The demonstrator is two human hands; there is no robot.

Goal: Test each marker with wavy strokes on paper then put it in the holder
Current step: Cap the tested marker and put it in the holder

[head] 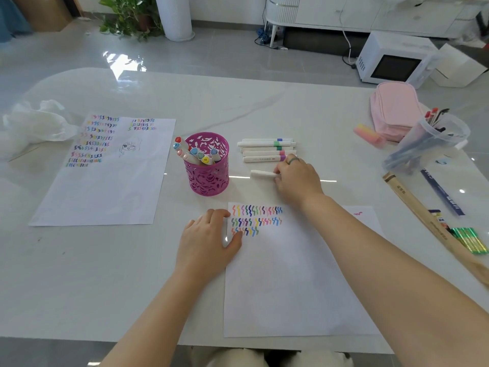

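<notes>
A white sheet of paper [285, 282] lies in front of me, with rows of coloured wavy strokes [256, 218] at its top left. My left hand [209, 239] rests flat on the paper's left edge, fingers straight. My right hand [296, 178] pinches the end of a white marker [262, 174] lying on the table behind the paper. A row of several white markers [267, 151] with coloured bands lies just beyond it. The pink cut-out holder [209, 176] stands to the left, with several capped markers [195, 153] upright in it.
A second sheet covered in strokes [105, 168] lies at the left, a crumpled white bag [37, 125] beyond it. At the right are a pink pouch [394, 109], a clear cup of pens [428, 141], a pink eraser [367, 133], a wooden ruler [423, 215] and green pens [471, 239].
</notes>
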